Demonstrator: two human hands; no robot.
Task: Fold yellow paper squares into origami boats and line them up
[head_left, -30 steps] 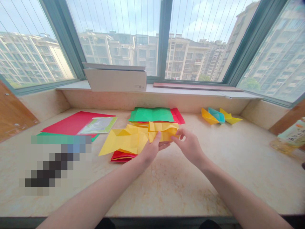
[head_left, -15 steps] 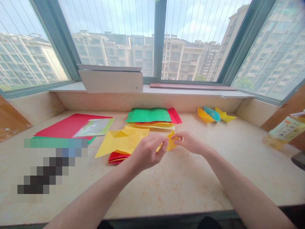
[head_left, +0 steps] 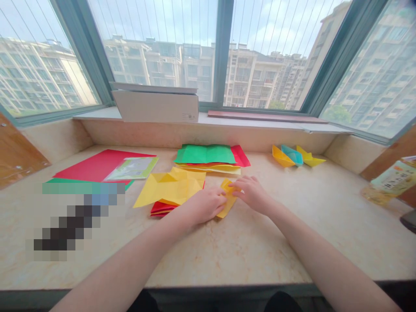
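While the right hand [head_left: 252, 194] pinches the folded yellow paper [head_left: 229, 203] and the left hand [head_left: 207, 203] touches it with bunched fingers, grip unclear, uneven pressure between them could skew a crease.

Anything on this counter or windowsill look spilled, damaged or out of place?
Nothing looks spilled. A red sheet pokes out rightward from under the green sheet, so they look misaligned. The lid of the white box on the windowsill seems not fully shut. A pixelated patch at left hides something.
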